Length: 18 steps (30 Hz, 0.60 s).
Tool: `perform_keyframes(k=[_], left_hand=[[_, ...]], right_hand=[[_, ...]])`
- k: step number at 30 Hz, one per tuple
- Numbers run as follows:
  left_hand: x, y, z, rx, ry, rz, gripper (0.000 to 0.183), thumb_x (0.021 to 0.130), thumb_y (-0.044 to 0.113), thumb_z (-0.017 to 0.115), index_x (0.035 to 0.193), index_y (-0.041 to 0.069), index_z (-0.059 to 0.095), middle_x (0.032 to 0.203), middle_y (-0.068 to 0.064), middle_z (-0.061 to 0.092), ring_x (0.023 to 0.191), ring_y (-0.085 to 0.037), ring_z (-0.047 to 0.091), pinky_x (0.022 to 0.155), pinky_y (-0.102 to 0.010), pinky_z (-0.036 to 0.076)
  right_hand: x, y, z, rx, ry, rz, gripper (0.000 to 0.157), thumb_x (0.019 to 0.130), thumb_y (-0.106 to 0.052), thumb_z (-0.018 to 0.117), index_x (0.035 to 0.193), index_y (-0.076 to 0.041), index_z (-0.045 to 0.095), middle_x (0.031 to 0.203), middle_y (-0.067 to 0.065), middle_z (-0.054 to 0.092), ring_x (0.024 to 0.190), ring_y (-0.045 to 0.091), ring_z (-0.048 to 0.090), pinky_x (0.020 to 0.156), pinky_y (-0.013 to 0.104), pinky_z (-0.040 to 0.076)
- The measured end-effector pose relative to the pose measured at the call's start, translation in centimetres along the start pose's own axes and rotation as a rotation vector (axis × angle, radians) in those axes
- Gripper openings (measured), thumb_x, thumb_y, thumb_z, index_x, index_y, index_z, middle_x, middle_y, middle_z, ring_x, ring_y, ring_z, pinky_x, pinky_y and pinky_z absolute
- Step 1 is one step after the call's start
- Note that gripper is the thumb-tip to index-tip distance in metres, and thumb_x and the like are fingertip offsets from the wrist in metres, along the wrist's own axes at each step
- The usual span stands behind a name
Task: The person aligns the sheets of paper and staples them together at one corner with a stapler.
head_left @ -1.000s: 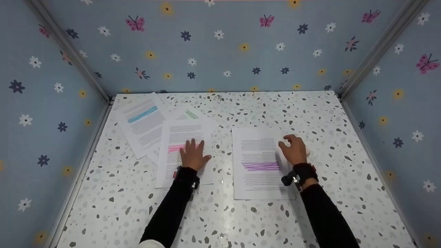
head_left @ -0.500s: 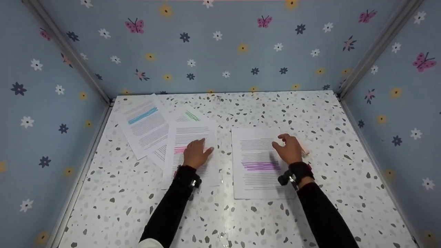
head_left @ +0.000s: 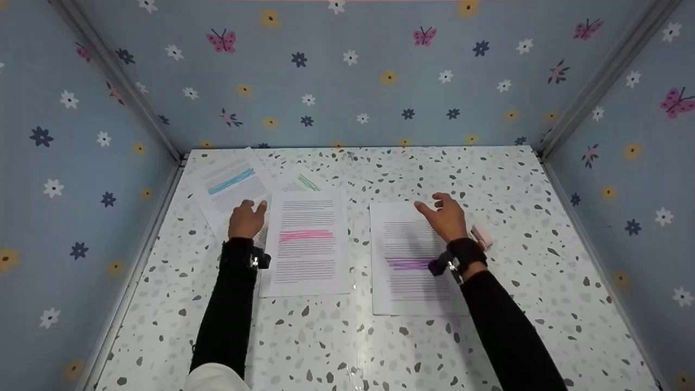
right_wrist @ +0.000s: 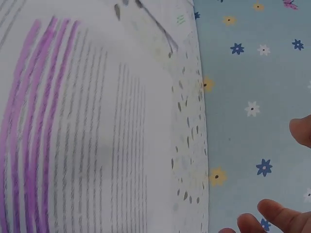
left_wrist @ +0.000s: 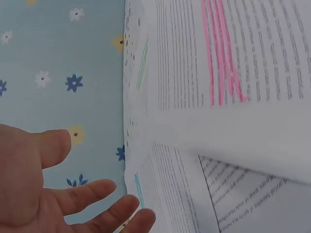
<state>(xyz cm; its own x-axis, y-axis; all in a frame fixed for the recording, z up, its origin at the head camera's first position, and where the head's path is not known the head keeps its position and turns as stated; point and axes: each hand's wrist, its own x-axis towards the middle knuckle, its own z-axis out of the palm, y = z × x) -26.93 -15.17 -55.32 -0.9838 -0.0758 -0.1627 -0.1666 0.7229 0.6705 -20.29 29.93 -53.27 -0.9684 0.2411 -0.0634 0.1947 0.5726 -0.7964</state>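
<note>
My left hand [head_left: 247,220] is over the lower part of the sheet with blue highlighting [head_left: 231,181]; its fingers are loosely bent and hold nothing in the left wrist view. Just right of it lies the sheet with pink highlighting [head_left: 307,235], partly covering a sheet with green highlighting [head_left: 308,182]. My right hand [head_left: 446,217] hovers over the upper right of the sheet with purple highlighting [head_left: 408,263], thumb and fingers apart with nothing between them. Beside that hand sits a small pale pink object [head_left: 482,237] of unclear kind.
The papers lie on a white speckled table [head_left: 326,347]. Blue flowered panels [head_left: 374,81] stand behind it and at both sides, joined by grey corner posts [head_left: 122,76].
The pink-highlighted sheet has shifted right. My left hand has left it and moved left towards the blue-highlighted sheet. My right hand has drifted slightly left and away, uncovering more of the pink object.
</note>
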Motion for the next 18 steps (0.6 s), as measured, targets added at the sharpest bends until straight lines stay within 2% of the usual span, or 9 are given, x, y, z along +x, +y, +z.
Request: perform_keyframes(k=[3,4,7,10,14,18], left_hand=[[0.0,-1.1,-0.4,-0.035,-0.049,-0.005,0.058,0.11,0.034,0.038,0.139,-0.016,0.048,0.135,-0.036,0.053,0.125,-0.048,0.052,0.104,-0.055,0.04],[0.0,-1.3,-0.4,-0.04,-0.072,-0.016,0.058,0.11,0.035,0.037,0.135,-0.016,0.051,0.13,-0.035,0.056,0.118,-0.046,0.056,0.101,-0.053,0.043],[-0.1,-1.7,-0.1,-0.052,-0.132,-0.05,0.057,0.11,0.037,0.036,0.118,-0.014,0.06,0.105,-0.028,0.065,0.089,-0.035,0.064,0.082,-0.044,0.05],[0.0,-2.0,0.3,-0.054,-0.158,-0.085,0.054,0.109,0.04,0.037,0.097,-0.007,0.062,0.08,-0.016,0.064,0.063,-0.021,0.056,0.063,-0.034,0.046],[0.3,-2.5,0.7,-0.07,-0.154,-0.116,0.053,0.109,0.041,0.038,0.083,0.0,0.059,0.071,-0.01,0.062,0.054,-0.015,0.051,0.055,-0.029,0.044],[0.6,-3.0,0.9,-0.112,-0.168,-0.159,0.055,0.109,0.043,0.038,0.081,0.001,0.058,0.069,-0.008,0.06,0.057,-0.017,0.051,0.056,-0.03,0.044]], right_hand=[[0.3,-1.5,1.3,0.08,-0.061,0.033,0.078,0.093,-0.06,0.065,0.144,-0.003,0.051,0.132,0.022,0.058,0.117,0.036,0.058,0.096,0.05,0.047],[0.5,-2.0,1.8,0.119,-0.086,0.051,0.079,0.093,-0.061,0.064,0.144,-0.003,0.051,0.133,0.022,0.058,0.117,0.036,0.058,0.096,0.049,0.047],[0.8,-3.3,3.7,0.254,-0.171,0.118,0.083,0.093,-0.063,0.062,0.145,-0.001,0.05,0.136,0.023,0.057,0.121,0.037,0.058,0.099,0.047,0.049],[1.1,-4.6,6.1,0.411,-0.253,0.205,0.082,0.096,-0.06,0.059,0.147,0.003,0.047,0.14,0.028,0.053,0.125,0.04,0.056,0.1,0.045,0.05],[1.0,-5.6,9.4,0.57,-0.341,0.314,0.076,0.1,-0.051,0.055,0.146,0.009,0.045,0.141,0.031,0.05,0.125,0.043,0.055,0.101,0.044,0.049],[0.8,-5.7,12.1,0.644,-0.388,0.437,0.069,0.102,-0.045,0.054,0.142,0.011,0.047,0.132,0.029,0.056,0.111,0.036,0.063,0.098,0.042,0.05]])
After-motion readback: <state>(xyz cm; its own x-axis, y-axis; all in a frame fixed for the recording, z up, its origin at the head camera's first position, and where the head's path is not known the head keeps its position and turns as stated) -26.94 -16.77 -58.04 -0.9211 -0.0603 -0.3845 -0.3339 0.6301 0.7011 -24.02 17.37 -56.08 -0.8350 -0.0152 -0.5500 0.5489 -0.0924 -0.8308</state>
